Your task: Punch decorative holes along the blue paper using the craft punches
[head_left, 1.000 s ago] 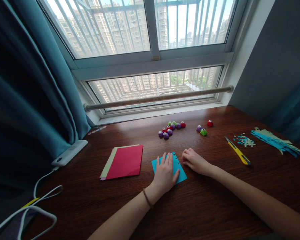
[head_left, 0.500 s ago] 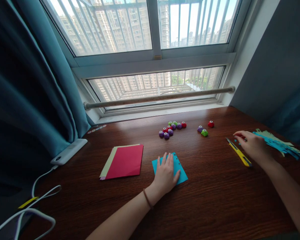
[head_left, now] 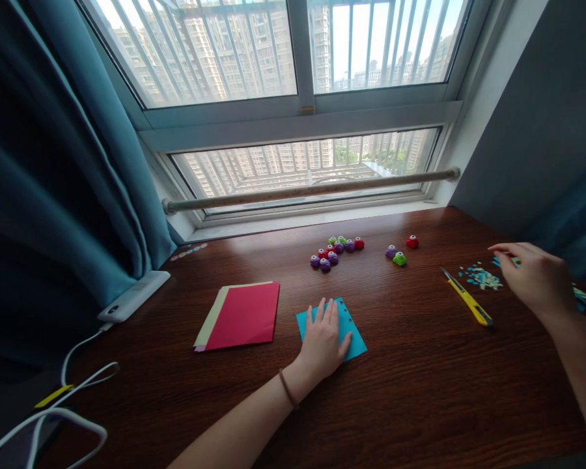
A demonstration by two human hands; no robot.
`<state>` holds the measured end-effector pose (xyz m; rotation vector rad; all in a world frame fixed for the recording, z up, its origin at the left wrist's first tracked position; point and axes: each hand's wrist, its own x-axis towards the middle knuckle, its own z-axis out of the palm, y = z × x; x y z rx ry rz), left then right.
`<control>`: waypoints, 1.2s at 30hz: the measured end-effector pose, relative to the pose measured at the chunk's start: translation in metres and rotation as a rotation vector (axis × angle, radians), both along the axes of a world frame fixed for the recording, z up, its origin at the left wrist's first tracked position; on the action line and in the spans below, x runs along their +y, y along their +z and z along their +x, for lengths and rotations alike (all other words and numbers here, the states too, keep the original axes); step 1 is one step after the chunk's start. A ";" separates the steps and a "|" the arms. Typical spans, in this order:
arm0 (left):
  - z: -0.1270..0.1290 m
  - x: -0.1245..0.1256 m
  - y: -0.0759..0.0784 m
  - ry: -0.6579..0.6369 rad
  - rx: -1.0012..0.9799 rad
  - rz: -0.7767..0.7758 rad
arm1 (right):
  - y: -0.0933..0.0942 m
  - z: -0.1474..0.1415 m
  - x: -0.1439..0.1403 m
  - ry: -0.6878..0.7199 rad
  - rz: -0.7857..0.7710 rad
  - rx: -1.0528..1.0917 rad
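At the far left of the frame a teal curtain point(head_left: 53, 163) hung down beside the window, and white cables point(head_left: 68, 391) trailed over the lower left corner of the dark wooden bench point(head_left: 420, 404). A white power strip point(head_left: 133, 296) lay at the curtain's foot. Right of it, at centre left, sat a small stack of paper with a red sheet point(head_left: 244, 316) on top and a pale edge showing along its left side.

In the middle of the frame the left hand point(head_left: 325, 342) lay flat, fingers spread and holding nothing, pressed palm-down on a blue paper square point(head_left: 354, 335) with a row of small punched holes along its right edge. A thin band circled that wrist.

Above, toward the window, a cluster of small purple, red and green punches point(head_left: 336, 251) stood together, with three more punches point(head_left: 400, 251) a little to the right and apart from the cluster.

Further right a yellow utility knife point(head_left: 469, 299) lay slanted on the bench, and just beyond it a scatter of tiny blue paper bits point(head_left: 481, 277). At the right edge the right hand point(head_left: 537, 277) hovered with fingers loosely curled over a pile of blue paper strips point(head_left: 583, 296), its fingertips close to the bits; whether it pinched anything could not be told. It was well apart from the blue square.
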<state>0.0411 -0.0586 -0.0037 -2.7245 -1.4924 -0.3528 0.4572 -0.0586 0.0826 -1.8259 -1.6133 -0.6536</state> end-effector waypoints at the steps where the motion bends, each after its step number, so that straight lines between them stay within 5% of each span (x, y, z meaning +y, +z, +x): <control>1: 0.000 0.000 0.000 0.000 0.000 0.003 | 0.000 -0.003 0.002 0.025 0.011 0.011; 6: 0.000 0.000 0.001 -0.001 0.009 0.008 | -0.013 -0.043 0.019 0.193 -0.073 0.191; 13: 0.000 0.000 0.001 0.001 -0.001 -0.007 | -0.055 -0.156 0.062 0.607 -0.471 0.452; 20: -0.001 -0.001 0.001 -0.006 0.001 -0.001 | -0.078 -0.224 0.132 0.563 -0.429 0.445; 27: -0.004 0.000 0.001 -0.016 0.005 -0.011 | -0.097 -0.193 0.165 0.400 -0.330 0.498; 36: -0.003 0.000 0.004 -0.027 -0.007 -0.028 | -0.088 -0.119 0.178 0.426 -0.320 0.522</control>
